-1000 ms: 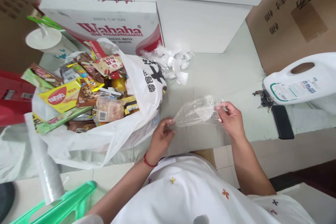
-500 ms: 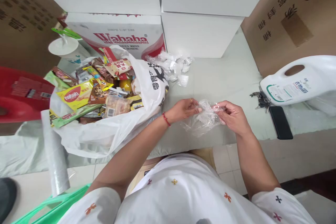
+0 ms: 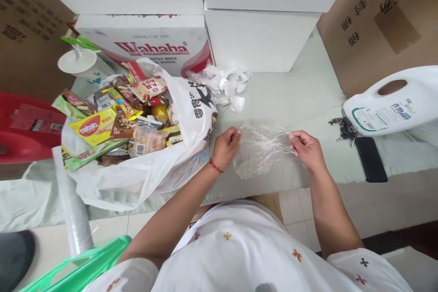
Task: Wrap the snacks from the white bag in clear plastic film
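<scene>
A clear, crinkled plastic bag point(image 3: 262, 153) is stretched between my two hands above the pale cloth-covered table point(image 3: 290, 100). My left hand point(image 3: 227, 148) pinches its left edge; a ring and a red bracelet show on that side. At the right edge, the fingers of my right hand point(image 3: 306, 148) are closed on the same plastic. Left of my left hand sits a white carrier bag point(image 3: 181, 146) full of packaged snacks. Several small clear-wrapped white packets point(image 3: 227, 86) lie in a heap beyond my hands.
A Wahaha carton point(image 3: 143, 39) and white boxes point(image 3: 253, 36) line the back. To the right are a white detergent jug point(image 3: 393, 105), keys point(image 3: 343, 130) and a black phone point(image 3: 371, 159). A paper cup point(image 3: 84, 64) and red container point(image 3: 27, 123) stand left.
My hands have moved apart, pulling the bunched clear bag out wider and flatter between them. The view has shifted slightly.
</scene>
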The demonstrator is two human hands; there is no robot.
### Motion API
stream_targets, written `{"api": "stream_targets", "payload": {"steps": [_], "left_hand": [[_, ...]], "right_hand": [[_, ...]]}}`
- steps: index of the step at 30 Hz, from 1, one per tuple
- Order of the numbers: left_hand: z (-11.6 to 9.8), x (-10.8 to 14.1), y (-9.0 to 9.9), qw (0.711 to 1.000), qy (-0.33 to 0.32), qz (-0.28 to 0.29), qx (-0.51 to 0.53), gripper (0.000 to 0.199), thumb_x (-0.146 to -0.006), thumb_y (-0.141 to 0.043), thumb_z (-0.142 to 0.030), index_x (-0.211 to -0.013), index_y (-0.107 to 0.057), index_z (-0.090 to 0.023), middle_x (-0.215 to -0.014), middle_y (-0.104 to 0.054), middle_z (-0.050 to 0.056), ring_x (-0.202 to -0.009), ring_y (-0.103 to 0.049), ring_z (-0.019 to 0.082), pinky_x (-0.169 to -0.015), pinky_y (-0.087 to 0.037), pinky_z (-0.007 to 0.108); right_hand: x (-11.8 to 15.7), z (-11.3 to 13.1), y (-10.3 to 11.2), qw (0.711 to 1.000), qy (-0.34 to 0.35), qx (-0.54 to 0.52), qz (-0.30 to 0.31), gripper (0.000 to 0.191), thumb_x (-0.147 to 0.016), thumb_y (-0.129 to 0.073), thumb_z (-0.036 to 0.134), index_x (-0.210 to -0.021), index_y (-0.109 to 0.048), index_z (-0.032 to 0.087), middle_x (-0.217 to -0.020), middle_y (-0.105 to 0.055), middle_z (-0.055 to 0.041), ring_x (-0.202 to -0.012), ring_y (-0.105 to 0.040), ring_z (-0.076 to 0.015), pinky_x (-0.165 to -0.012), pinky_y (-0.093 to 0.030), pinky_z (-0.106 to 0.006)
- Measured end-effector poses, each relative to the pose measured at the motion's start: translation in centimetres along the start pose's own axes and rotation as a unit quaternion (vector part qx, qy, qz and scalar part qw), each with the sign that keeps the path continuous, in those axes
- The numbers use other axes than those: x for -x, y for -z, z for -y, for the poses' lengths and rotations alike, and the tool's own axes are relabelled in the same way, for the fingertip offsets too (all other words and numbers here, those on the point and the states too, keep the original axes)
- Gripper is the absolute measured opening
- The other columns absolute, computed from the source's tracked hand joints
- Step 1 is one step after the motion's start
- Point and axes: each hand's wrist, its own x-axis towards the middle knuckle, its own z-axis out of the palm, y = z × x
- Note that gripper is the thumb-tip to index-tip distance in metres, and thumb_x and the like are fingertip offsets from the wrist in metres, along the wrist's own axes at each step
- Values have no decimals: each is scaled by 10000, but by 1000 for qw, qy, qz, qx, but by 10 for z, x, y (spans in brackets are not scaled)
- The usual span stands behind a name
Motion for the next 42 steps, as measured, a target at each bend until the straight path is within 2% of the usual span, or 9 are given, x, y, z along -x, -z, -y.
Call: {"api": "stream_targets", "payload": {"steps": [8, 17, 23, 26, 28, 31, 33, 37, 42], "left_hand": [[5, 0, 6, 994, 12, -103, -16, 418, -1032, -430, -522, -736, -365, -234, -632, -332, -52, -603, -398, 131, -602, -327, 259], [16, -22, 0, 970, 81, -154, -169, 182, -979, -505, -378, -964, -534, -199, -854, -611, 51, -788, -615, 227, -798, -499, 379], [-43, 28, 0, 921, -136, -193, -311, 266, -918, -603, -271, -1152, -621, -145, -1310, -588, 216, -1195, -566, 332, -1011, -448, 499], [-81, 22, -10, 915, -221, -108, -321, 185, -989, -505, -253, -939, -670, -185, -1025, -702, 124, -964, -618, 252, -898, -475, 406], [-91, -1, -23, 923, -191, -22, -333, 331, -1040, -407, -275, -872, -678, -187, -867, -708, 91, -875, -633, 231, -843, -483, 374], [-74, -39, -42, 914, -110, 63, -386, 433, -1068, -331, -331, -968, -719, -167, -1030, -749, 122, -1029, -664, 261, -950, -482, 424], [-49, -51, -49, 897, -102, 73, -424, 429, -1068, -329, -350, -1226, -683, -164, -1353, -671, 147, -1311, -559, 286, -1142, -368, 509], [-8, -35, -47, 870, -87, 69, -480, 588, -1064, -289, -461, -1590, -374, -211, -1703, -276, 127, -1573, -227, 302, -1235, -118, 677], [1, -11, -43, 859, -86, 78, -499, 704, -1033, -262, -601, -1651, -238, -265, -1741, -139, 97, -1604, -87, 355, -1198, -59, 763]], "right_hand": [[-9, -14, 28, 998, 1, -29, -57, 359, -788, -790, 539, -888, -698, 207, -570, -558, 51, -397, -405, -75, -348, -270, -213], [-32, -24, 15, 995, -17, 48, -86, 390, -800, -738, 557, -904, -700, 183, -580, -567, 40, -418, -444, -80, -393, -349, -214], [-33, -23, 18, 993, -17, 74, -89, 376, -813, -714, 550, -898, -702, 184, -592, -576, 32, -434, -452, -86, -431, -361, -226], [-32, -22, 18, 993, -13, 86, -74, 355, -832, -701, 540, -898, -707, 191, -594, -565, 40, -449, -450, -89, -454, -366, -232], [-31, -22, 16, 993, -8, 91, -69, 348, -837, -694, 538, -889, -707, 193, -592, -554, 45, -466, -455, -94, -473, -371, -237], [-29, -24, 15, 992, 6, 100, -83, 363, -834, -688, 544, -903, -711, 189, -607, -561, 42, -487, -472, -102, -507, -396, -251], [-25, -27, 20, 987, 22, 106, -116, 379, -835, -684, 553, -925, -711, 186, -623, -574, 35, -507, -492, -111, -530, -418, -259], [-18, -27, 41, 994, -2, 77, -80, 460, -821, -718, 609, -1012, -713, 191, -760, -690, -23, -640, -609, -151, -593, -495, -270], [-48, 4, 51, 993, -114, -29, 30, 662, -865, -611, 747, -1265, -598, 219, -1068, -772, -127, -964, -741, -228, -737, -615, -314]]}}
